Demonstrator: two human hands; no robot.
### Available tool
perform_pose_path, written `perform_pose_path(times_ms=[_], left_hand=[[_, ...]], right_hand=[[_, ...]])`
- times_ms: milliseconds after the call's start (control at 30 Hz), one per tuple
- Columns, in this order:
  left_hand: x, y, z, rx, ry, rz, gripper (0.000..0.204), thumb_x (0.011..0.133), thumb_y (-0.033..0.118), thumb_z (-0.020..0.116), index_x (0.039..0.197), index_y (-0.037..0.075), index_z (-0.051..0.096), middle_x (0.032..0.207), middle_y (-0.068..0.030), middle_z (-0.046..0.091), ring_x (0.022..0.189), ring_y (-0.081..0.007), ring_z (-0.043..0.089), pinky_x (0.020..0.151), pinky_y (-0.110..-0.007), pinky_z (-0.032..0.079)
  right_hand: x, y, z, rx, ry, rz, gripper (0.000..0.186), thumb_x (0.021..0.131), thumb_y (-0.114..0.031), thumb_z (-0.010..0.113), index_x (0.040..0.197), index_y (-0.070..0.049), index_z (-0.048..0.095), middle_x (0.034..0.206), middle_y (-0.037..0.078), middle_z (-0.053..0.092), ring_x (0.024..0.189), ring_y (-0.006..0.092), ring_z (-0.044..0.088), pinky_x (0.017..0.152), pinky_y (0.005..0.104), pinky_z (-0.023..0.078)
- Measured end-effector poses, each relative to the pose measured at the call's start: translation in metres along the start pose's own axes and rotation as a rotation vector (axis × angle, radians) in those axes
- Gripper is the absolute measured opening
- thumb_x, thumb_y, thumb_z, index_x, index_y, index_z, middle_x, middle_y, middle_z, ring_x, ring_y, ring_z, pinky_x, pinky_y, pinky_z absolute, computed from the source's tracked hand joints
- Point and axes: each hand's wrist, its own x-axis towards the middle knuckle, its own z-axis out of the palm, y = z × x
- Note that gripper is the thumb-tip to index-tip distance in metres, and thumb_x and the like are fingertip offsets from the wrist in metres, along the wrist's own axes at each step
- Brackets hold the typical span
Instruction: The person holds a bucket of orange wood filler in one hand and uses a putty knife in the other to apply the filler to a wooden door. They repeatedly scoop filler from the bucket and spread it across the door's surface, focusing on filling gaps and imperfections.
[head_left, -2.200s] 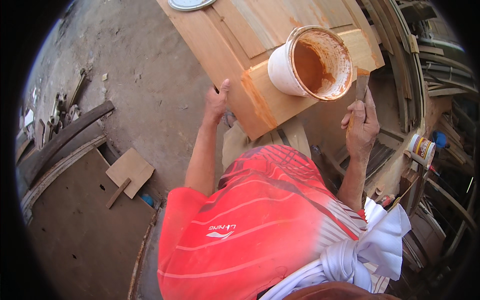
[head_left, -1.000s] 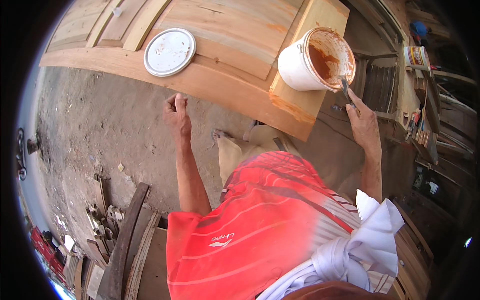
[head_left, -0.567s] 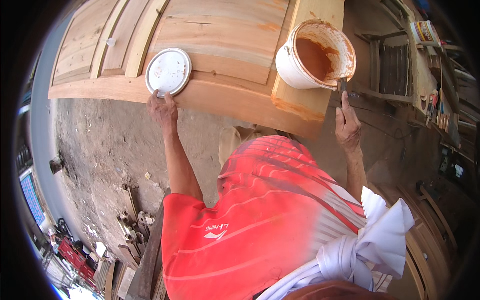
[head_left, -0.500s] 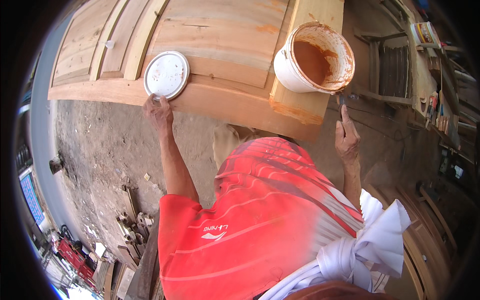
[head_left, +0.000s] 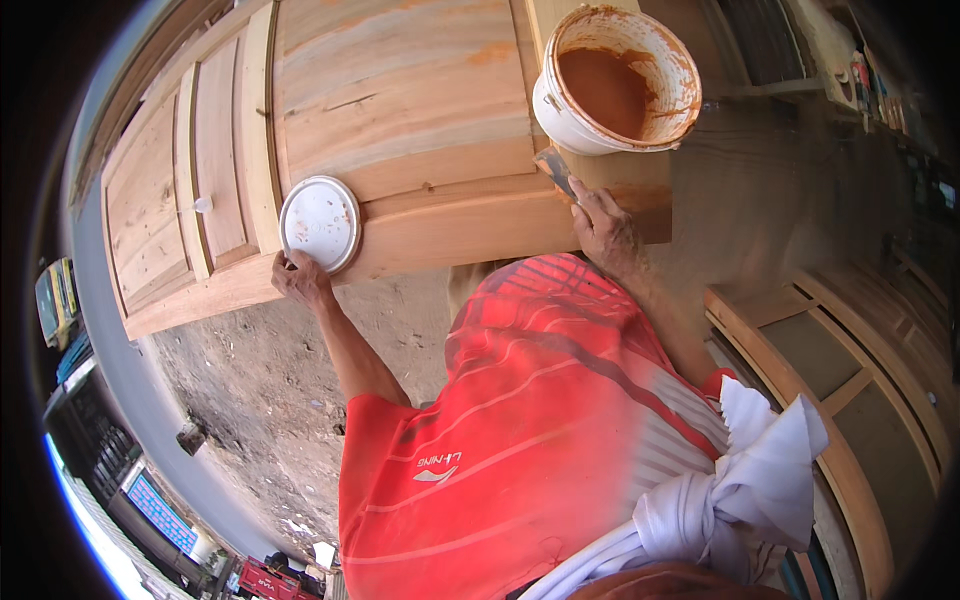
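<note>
My left hand (head_left: 302, 277) pinches the near rim of a round white lid (head_left: 322, 222) spotted with brown flecks, which is over the near edge of a wooden panelled door (head_left: 400, 215). In my right hand (head_left: 610, 232) is a putty knife (head_left: 556, 172), its broad blade pointing away and to the left, just below the bucket. A white bucket (head_left: 560, 118) stands at the door's right end. Orange-brown paste (head_left: 603, 92) fills its lower part and smears its inner wall. Whether the blade touches the wood I cannot tell.
A small clear cup-like piece (head_left: 203, 204) is on the door's left part. Framed wooden panels (head_left: 790, 350) stand at the lower right. Below the door is rough dirt ground (head_left: 270, 380). A grey strip of road (head_left: 190, 470) runs along the left.
My right hand with the putty knife has moved left from beside the bucket to the door's near edge. My left hand keeps hold of the lid. The view has turned.
</note>
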Motion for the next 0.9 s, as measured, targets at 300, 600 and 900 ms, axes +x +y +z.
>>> perform_pose_path(times_ms=[300, 600, 900], left_hand=[[0.033, -0.061, 0.000, -0.194, 0.010, 0.381, 0.032, 0.095, 0.027, 0.072, 0.114, 0.001, 0.069, 0.111, -0.0162, 0.061, 0.104, -0.0289, 0.060, 0.089, -0.042, 0.054], [0.032, -0.045, -0.007, -0.200, -0.011, 0.350, 0.034, 0.098, 0.031, 0.070, 0.116, 0.002, 0.066, 0.113, -0.0158, 0.059, 0.103, -0.0293, 0.060, 0.086, -0.042, 0.053], [0.033, -0.045, -0.006, -0.155, -0.017, 0.405, 0.033, 0.097, 0.026, 0.071, 0.118, 0.002, 0.064, 0.111, -0.0161, 0.062, 0.107, -0.0334, 0.059, 0.092, -0.048, 0.050]], right_hand=[[0.040, -0.037, 0.075, -0.126, 0.068, 0.287, 0.043, 0.101, -0.012, 0.059, 0.144, -0.004, 0.060, 0.100, 0.025, 0.063, 0.090, 0.0434, 0.067, 0.081, 0.0517, 0.057], [0.064, -0.055, 0.087, -0.201, 0.049, 0.431, 0.045, 0.106, -0.017, 0.048, 0.149, -0.004, 0.052, 0.108, 0.029, 0.062, 0.098, 0.0478, 0.067, 0.087, 0.0564, 0.056], [0.075, -0.059, 0.094, -0.254, 0.110, 0.459, 0.042, 0.104, -0.017, 0.054, 0.144, -0.006, 0.059, 0.104, 0.030, 0.064, 0.098, 0.0473, 0.066, 0.085, 0.0544, 0.055]])
